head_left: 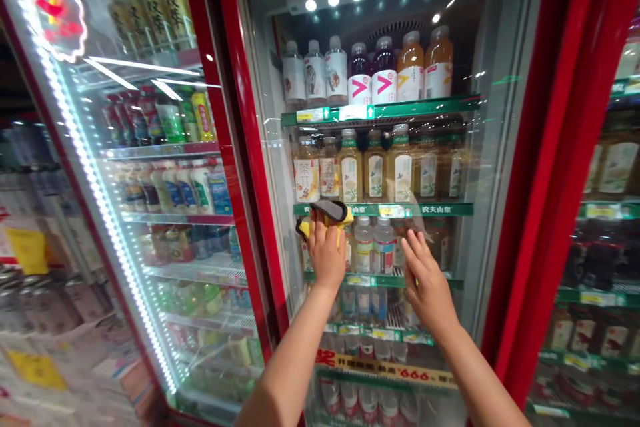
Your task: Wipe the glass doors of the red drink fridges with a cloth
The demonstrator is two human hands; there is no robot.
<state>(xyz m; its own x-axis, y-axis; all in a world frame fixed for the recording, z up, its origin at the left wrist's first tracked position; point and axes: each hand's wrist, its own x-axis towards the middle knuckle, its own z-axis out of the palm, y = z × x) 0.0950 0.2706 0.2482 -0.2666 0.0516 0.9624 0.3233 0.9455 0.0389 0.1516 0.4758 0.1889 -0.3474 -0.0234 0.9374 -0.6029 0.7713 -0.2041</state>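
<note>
Pressed against the glass door of a red-framed drinks fridge is a yellow and dark grey cloth. My left hand holds this cloth, its fingers spread over the front of it at the height of a middle shelf. To the right, my right hand has its fingers stretched upward and nothing in it. It is at or very near the glass; whether it touches I cannot tell. Behind the pane stand rows of bottles, partly hidden by both hands.
The red door frame runs up the left side. Beyond it stands another lit fridge with drinks on several shelves. More bottles show in a cabinet at the right. Blurred shop goods fill the far left.
</note>
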